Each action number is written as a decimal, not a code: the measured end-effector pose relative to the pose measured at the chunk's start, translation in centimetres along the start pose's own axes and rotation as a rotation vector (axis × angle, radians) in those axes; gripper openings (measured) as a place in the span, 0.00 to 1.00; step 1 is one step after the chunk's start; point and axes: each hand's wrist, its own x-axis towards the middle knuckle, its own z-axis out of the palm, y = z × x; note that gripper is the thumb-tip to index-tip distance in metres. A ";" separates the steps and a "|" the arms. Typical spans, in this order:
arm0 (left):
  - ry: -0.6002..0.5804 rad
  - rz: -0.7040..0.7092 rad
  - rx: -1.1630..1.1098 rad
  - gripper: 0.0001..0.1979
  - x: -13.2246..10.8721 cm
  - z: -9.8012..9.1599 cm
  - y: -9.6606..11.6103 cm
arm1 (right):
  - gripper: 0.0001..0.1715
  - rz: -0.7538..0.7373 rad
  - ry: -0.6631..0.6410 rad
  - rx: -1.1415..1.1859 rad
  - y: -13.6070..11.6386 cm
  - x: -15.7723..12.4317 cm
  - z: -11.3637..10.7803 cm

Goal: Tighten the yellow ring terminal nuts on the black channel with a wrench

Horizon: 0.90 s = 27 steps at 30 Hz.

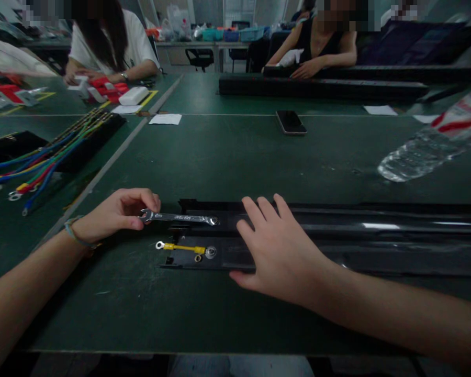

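My left hand (118, 214) pinches the open-jaw end of a silver combination wrench (180, 217) between thumb and fingers. The wrench points right, its ring end over a long black channel-shaped panel (329, 254). On that panel, fingers spread, lies my right hand (278, 251); it holds nothing I can see. Between the hands, a short yellow wire (184, 247) with ring terminals sits at the panel's left end. One terminal is over a stud with a round washer (211, 252); the other sticks out past the panel's edge. A small nut (198, 258) lies just below the wire.
Bundled coloured cables (58, 152) with ring terminals lie at left. A phone (290, 122) rests farther back, and a plastic water bottle (427, 141) lies at right. Across the green table (227, 157) two people sit, near red-and-white parts (105, 90) and long black bars (322, 89).
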 end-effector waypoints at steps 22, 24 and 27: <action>0.006 -0.012 0.019 0.11 -0.1 -0.1 0.1 | 0.38 -0.006 0.002 0.005 -0.1 0.0 0.0; 0.002 -0.012 0.021 0.11 -0.2 -0.1 0.1 | 0.38 -0.002 0.004 0.005 0.0 0.0 0.0; -0.006 -0.005 0.019 0.11 -0.2 -0.1 0.1 | 0.37 0.001 0.008 0.006 0.0 0.1 0.0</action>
